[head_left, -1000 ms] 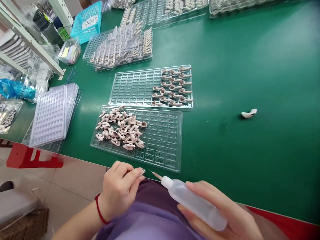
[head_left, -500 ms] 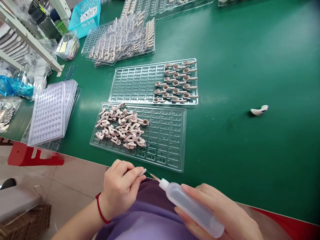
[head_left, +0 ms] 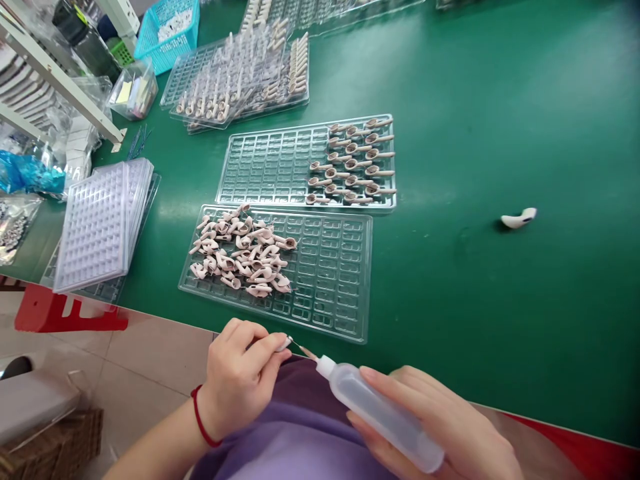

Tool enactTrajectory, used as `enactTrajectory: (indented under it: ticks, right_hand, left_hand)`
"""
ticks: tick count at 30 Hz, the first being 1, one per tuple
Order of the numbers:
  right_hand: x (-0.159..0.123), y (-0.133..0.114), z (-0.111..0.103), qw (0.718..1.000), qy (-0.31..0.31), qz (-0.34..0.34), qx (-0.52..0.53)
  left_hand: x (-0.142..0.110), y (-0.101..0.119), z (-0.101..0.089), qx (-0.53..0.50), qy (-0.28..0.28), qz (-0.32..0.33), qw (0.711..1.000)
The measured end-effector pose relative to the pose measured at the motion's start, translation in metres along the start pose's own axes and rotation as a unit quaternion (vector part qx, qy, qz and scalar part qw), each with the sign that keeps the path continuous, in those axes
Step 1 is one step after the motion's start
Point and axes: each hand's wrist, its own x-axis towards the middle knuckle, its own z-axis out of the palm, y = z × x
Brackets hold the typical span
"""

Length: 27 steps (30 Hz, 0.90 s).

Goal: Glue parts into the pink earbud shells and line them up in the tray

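Between the thumb and fingers of my left hand (head_left: 245, 370) is a small white earbud shell (head_left: 285, 343), mostly covered by the fingertips. My right hand (head_left: 435, 420) is wrapped around a translucent squeeze bottle (head_left: 383, 413) with a white cap and a thin needle tip (head_left: 305, 350). The needle points left and its end is at the shell; whether it touches cannot be made out. Just beyond my hands, a clear tray (head_left: 330, 280) bears a loose heap of similar earbud shells (head_left: 245, 250) on its left half.
Behind it, another clear tray (head_left: 273, 167) has shells in rows on its right side. One lone shell (head_left: 519, 218) lies on the green table at right. Filled trays (head_left: 235, 80), a blue basket (head_left: 167, 40) and stacked white trays (head_left: 95, 227) stand at left. A red stool (head_left: 70, 310) is below.
Almost nothing differs. The bottle and my right hand have shifted very slightly left in view; my left hand keeps its hold on the shell.
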Motion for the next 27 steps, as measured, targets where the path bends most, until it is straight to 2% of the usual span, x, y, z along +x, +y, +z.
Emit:
enactTrajectory:
  ticks: [20,24,27]
  right_hand:
    - [-0.0016,0.0043,0.002,1.0,-0.001,-0.023,-0.006]
    - [-0.0015,0.0024,-0.0008,1.0,0.001,-0.018,-0.005]
    - [-0.008,0.0017,-0.0053,1.0,-0.002,0.013,0.003]
  left_hand:
    - [-0.0001,-0.0009,-0.0001,-0.001,-0.003,0.001,1.0]
    - [0.0005,-0.0013,0.0001,-0.003,-0.005,-0.002,1.0]
    - [0.0008,-0.0018,-0.0004,-0.013,-0.002,-0.012,1.0]
